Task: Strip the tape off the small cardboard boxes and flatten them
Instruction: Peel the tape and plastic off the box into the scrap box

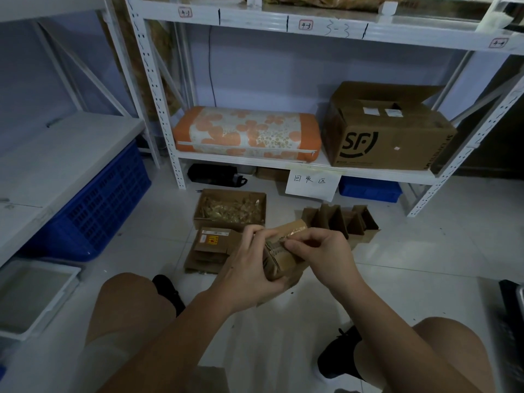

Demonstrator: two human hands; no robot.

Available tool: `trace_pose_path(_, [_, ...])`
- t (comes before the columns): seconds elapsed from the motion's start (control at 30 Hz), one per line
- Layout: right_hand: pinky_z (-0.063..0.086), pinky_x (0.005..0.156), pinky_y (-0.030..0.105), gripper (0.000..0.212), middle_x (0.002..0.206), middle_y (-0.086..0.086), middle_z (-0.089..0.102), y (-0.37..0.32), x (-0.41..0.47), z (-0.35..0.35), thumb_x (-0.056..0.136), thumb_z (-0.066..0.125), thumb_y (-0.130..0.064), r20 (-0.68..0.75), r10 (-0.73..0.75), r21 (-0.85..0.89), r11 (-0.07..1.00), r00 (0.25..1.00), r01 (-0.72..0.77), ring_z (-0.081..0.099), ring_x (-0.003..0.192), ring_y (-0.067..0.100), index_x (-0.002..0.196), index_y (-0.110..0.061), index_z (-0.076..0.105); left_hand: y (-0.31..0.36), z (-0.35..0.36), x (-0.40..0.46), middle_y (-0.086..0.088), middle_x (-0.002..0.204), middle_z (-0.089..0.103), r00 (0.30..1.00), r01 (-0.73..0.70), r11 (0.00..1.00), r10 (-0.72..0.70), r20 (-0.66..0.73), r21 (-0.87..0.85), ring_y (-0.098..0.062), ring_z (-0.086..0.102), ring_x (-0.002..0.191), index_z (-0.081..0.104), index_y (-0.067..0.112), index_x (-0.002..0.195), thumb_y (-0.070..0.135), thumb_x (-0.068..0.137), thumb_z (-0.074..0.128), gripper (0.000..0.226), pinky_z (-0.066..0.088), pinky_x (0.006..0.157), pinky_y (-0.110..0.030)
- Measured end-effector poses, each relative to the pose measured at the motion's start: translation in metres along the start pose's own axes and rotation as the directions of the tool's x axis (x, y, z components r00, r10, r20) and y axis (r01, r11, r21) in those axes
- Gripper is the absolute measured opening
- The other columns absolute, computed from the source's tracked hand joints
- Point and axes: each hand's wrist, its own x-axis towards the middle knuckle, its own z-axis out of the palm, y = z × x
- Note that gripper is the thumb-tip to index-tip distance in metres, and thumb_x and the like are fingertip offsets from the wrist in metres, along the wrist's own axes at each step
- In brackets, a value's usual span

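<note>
Here we are low over the white tiled floor (425, 251), and the small brown cardboard box (279, 258) is up in both hands, held in front of the knees. The left hand (249, 268) wraps it from the side, fingers (251, 232) curled over the top edge, clamped on the cardboard. The right hand (326, 252) has thumb and forefinger pinched together on a glossy strip of clear tape (296, 232) that lifts off the box's upper edge.

Just beyond, on the floor, sits an open brown carton of crumpled tape scraps (231, 208), a stack of flattened brown cardboard pieces (209, 251) to its near side, and a cluster of small upright opened boxes (340, 221) to the right.

The peel looks underway, not finished. The risk, as I read it: pull too sharply or at a steep angle and the tape snaps, leaving a stub, or it tears away the paper face of the cardboard. If the left grip squeezes too hard, the box could crush crookedly before the seams are freed.
</note>
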Motion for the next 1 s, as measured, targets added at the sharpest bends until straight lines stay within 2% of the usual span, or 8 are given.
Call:
trace_pose_path(0.13, [0.061, 0.083, 0.044, 0.007, 0.088, -0.004, 0.076, 0.001, 0.000, -0.001, 0.090, 0.074, -0.024, 0.000, 0.012, -0.005, 1.000, 1.000, -0.012, 0.071, 0.087, 0.011, 0.094, -0.024, 0.079, -0.001, 0.001, 0.001, 0.018, 0.137, 0.024, 0.999, -0.034, 0.999, 0.035, -0.022, 0.039, -0.002, 0.047, 0.114, 0.036, 0.032, 0.145, 0.058, 0.071, 0.080, 0.090, 0.053, 0.088, -0.022])
trace_pose_path(0.27, [0.061, 0.082, 0.043, 0.027, 0.098, -0.002, 0.069, 0.008, 0.001, 0.002, 0.083, 0.082, -0.022, -0.049, 0.081, -0.035, 0.996, 0.995, -0.083, 0.067, 0.093, 0.016, 0.108, -0.021, 0.073, -0.003, 0.007, 0.000, 0.016, 0.137, 0.026, 0.992, -0.106, 0.987, 0.114, -0.061, 0.121, -0.005, 0.046, 0.116, 0.040, 0.029, 0.142, 0.041, 0.073, 0.085, 0.083, 0.054, 0.084, -0.025])
trace_pose_path(0.4, [0.061, 0.081, 0.040, 0.001, 0.092, 0.000, 0.073, 0.013, -0.003, 0.006, 0.090, 0.075, -0.014, -0.046, 0.117, 0.067, 0.991, 0.992, -0.114, 0.069, 0.089, 0.017, 0.090, -0.014, 0.076, -0.005, 0.011, -0.002, 0.014, 0.138, 0.027, 0.986, -0.149, 0.975, 0.160, -0.053, 0.164, -0.005, 0.042, 0.121, 0.040, 0.028, 0.141, 0.040, 0.074, 0.083, 0.081, 0.049, 0.086, -0.020])
trace_pose_path(0.53, [0.055, 0.073, 0.028, 0.007, 0.095, 0.000, 0.067, 0.018, -0.005, 0.006, 0.098, 0.063, -0.016, -0.135, 0.199, 0.047, 0.980, 0.971, -0.195, 0.065, 0.091, 0.016, 0.093, -0.013, 0.065, -0.006, 0.016, -0.004, 0.016, 0.140, 0.026, 0.988, -0.151, 0.978, 0.156, -0.021, 0.143, -0.003, 0.042, 0.124, 0.039, 0.029, 0.144, 0.044, 0.074, 0.085, 0.085, 0.049, 0.091, -0.019])
trace_pose_path(0.67, [0.052, 0.071, 0.019, 0.008, 0.093, -0.010, 0.062, 0.022, -0.001, -0.009, 0.100, 0.060, -0.017, -0.283, 0.011, -0.200, 0.977, 0.959, -0.070, 0.062, 0.088, 0.006, 0.095, -0.024, 0.058, 0.000, 0.013, -0.004, 0.020, 0.138, 0.026, 0.992, -0.123, 0.990, 0.125, -0.016, 0.074, 0.000, 0.043, 0.119, 0.039, 0.031, 0.142, 0.052, 0.074, 0.082, 0.084, 0.050, 0.092, -0.021])
trace_pose_path(0.83, [0.054, 0.073, 0.027, 0.006, 0.091, -0.007, 0.061, 0.025, -0.003, -0.008, 0.094, 0.069, -0.013, -0.106, -0.335, -0.454, 0.854, 0.936, 0.254, 0.058, 0.082, 0.007, 0.090, -0.018, 0.071, 0.007, 0.012, 0.000, 0.022, 0.136, 0.026, 0.996, -0.086, 0.996, 0.086, -0.029, 0.014, -0.002, 0.049, 0.114, 0.041, 0.031, 0.142, 0.056, 0.071, 0.077, 0.083, 0.056, 0.090, -0.028])
trace_pose_path(0.9, [0.054, 0.076, 0.031, 0.009, 0.091, -0.006, 0.062, 0.025, -0.002, -0.008, 0.096, 0.067, -0.019, -0.072, -0.317, -0.419, 0.870, 0.946, 0.260, 0.059, 0.084, 0.009, 0.092, -0.019, 0.074, 0.005, 0.012, 0.001, 0.021, 0.136, 0.026, 0.996, -0.080, 0.997, 0.080, -0.035, 0.017, -0.002, 0.049, 0.113, 0.042, 0.030, 0.142, 0.051, 0.072, 0.081, 0.083, 0.057, 0.089, -0.029])
trace_pose_path(1.0, [0.057, 0.079, 0.034, 0.007, 0.091, -0.009, 0.068, 0.026, -0.002, -0.011, 0.096, 0.068, -0.024, -0.089, -0.172, -0.265, 0.954, 0.981, 0.143, 0.064, 0.088, 0.009, 0.098, -0.025, 0.074, 0.003, 0.012, -0.002, 0.022, 0.137, 0.026, 0.995, -0.098, 0.995, 0.099, -0.025, 0.030, -0.001, 0.048, 0.115, 0.042, 0.031, 0.142, 0.051, 0.073, 0.084, 0.083, 0.056, 0.089, -0.025])
